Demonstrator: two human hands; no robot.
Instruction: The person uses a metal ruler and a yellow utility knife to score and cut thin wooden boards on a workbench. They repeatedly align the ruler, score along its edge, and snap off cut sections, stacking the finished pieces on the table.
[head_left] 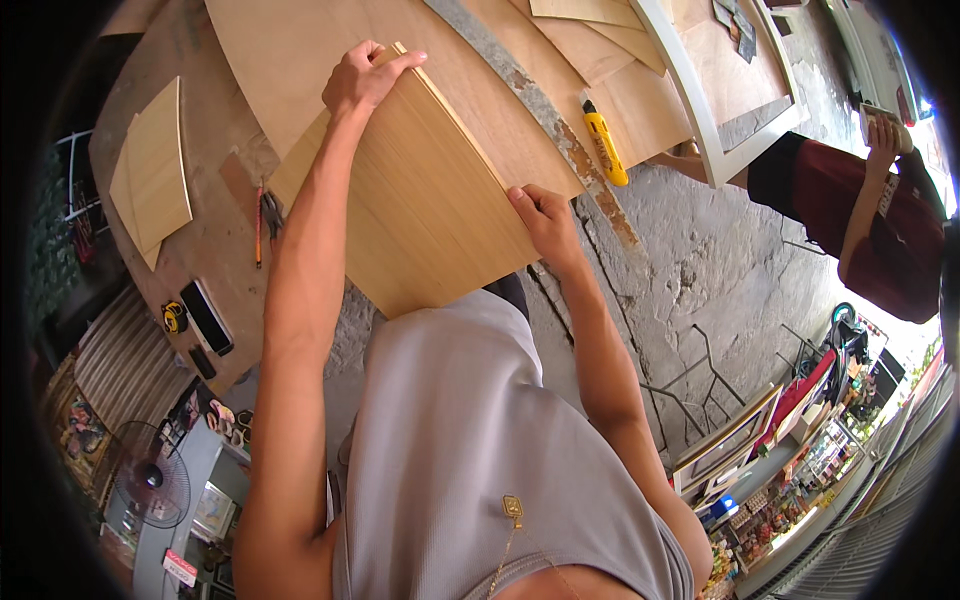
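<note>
My left hand [368, 78] is closed over the far corner of a stack of thin plywood panels [420, 190], its thumb lying along the top edge. Lower down on the right side, my right hand [546, 222] grips the same stack, thumb on the near face. The panels stand tilted, their near end against my grey shirt. Edges of more than one sheet show along the right side. Beyond the stack, a long worn metal straightedge [520, 88] crosses a large plywood sheet [290, 60]. A yellow utility knife [605, 145] lies just right of the straightedge.
On the table's left lie plywood pieces [155, 175], a pencil [259, 225], pliers [271, 213], a phone [206, 315] and a tape measure [174, 317]. A white frame [690, 90] rests at the right. Another person [870, 205] stands beyond it. A fan [150, 475] is lower left.
</note>
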